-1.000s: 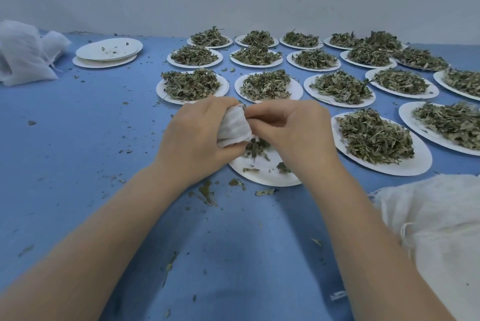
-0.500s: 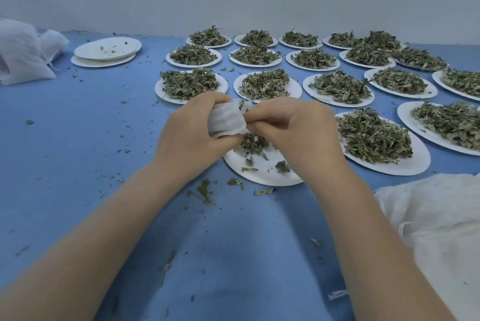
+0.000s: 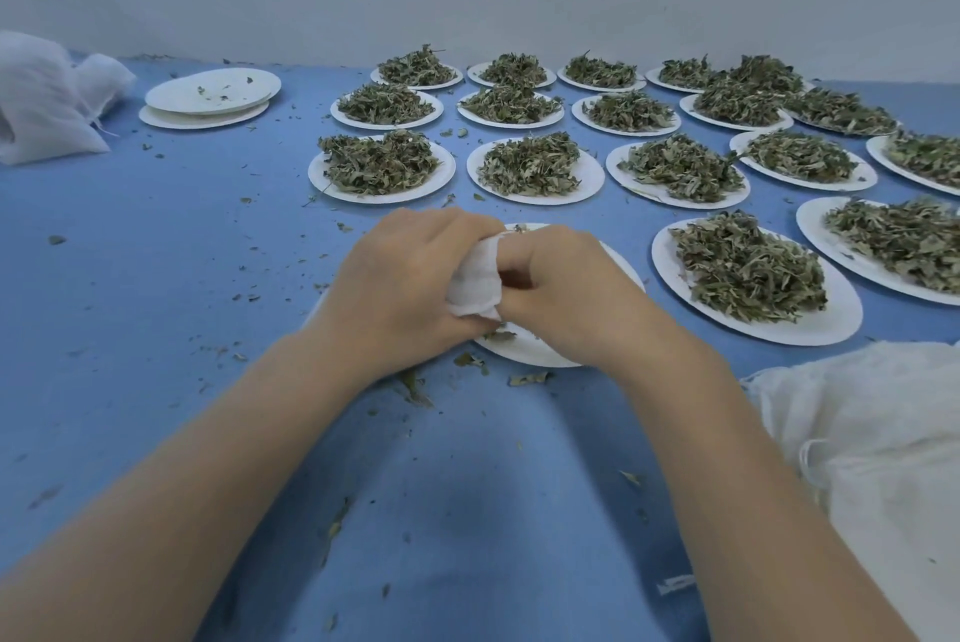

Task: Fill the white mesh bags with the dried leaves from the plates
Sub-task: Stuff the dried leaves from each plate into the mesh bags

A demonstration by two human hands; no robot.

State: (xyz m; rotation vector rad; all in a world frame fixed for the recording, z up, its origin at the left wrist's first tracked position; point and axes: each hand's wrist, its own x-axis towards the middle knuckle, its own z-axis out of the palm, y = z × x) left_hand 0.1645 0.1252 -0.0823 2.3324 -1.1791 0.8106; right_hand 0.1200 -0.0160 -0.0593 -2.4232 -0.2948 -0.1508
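While the left hand [image 3: 400, 288] clasps the white mesh bag [image 3: 475, 280] over the near plate [image 3: 524, 350], the right hand [image 3: 566, 298] pinches its mouth, probably so spilled leaves land there.

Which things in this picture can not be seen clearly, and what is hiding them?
- Head view: the small white mesh bag is mostly covered by the left hand and right hand; its opening and fill level cannot be seen.
- The near white paper plate lies under both hands, so its remaining leaves are hidden.
- The white mesh fabric pile is cut off by the right edge.
- The far-right leaf plate is also cut off there.
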